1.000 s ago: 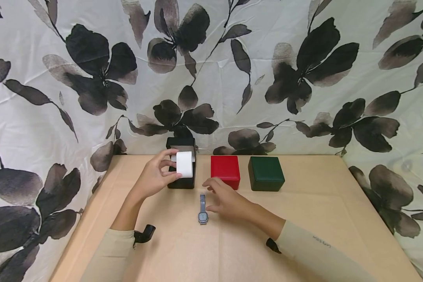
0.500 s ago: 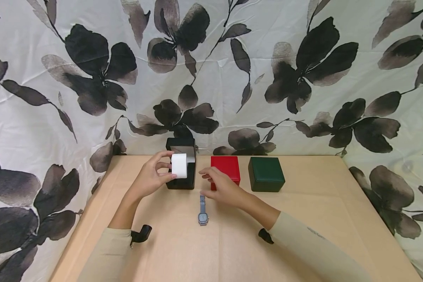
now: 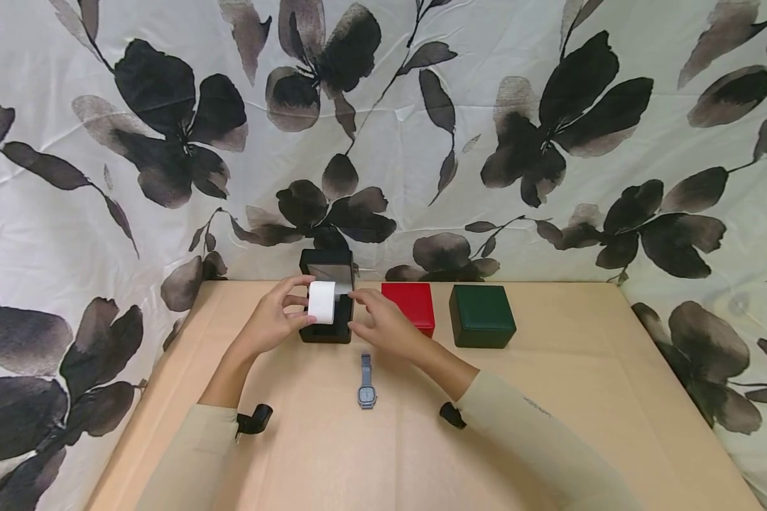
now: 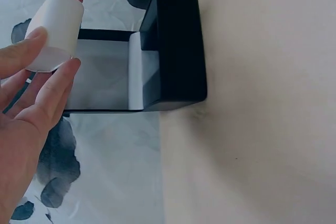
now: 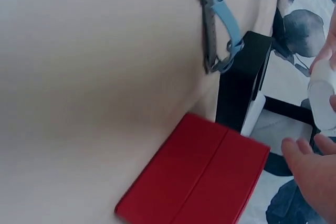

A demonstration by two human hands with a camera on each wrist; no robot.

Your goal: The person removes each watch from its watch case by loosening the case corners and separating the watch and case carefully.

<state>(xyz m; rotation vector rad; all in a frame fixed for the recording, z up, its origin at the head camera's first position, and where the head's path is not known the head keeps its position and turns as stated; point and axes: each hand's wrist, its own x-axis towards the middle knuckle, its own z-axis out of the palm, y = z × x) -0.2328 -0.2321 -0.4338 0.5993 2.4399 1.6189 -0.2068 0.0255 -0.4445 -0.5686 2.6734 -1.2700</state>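
The left hand [image 3: 271, 317] grips a white cushion [image 3: 322, 303] between thumb and fingers, above the open black box [image 3: 327, 333]. In the left wrist view the cushion [image 4: 62, 24] looks like a short roll, and the black box [image 4: 181, 45] shows a light lining. The right hand [image 3: 386, 323] holds nothing; its fingers reach toward the box's right side, close to the cushion. In the right wrist view that hand [image 5: 315, 177] has its fingers extended below the cushion [image 5: 322, 98]. A blue watch [image 3: 367, 383] lies on the table in front of the box.
A closed red box [image 3: 415, 305] stands right of the black one, partly behind the right hand. Farther right is a closed green box [image 3: 483, 316]. A white cloth with dark flowers [image 3: 447, 163] hangs behind the wooden table [image 3: 383, 461].
The left hand has moved slightly left with the cushion. The right hand has moved left and up, from beside the watch to the black box's right side.
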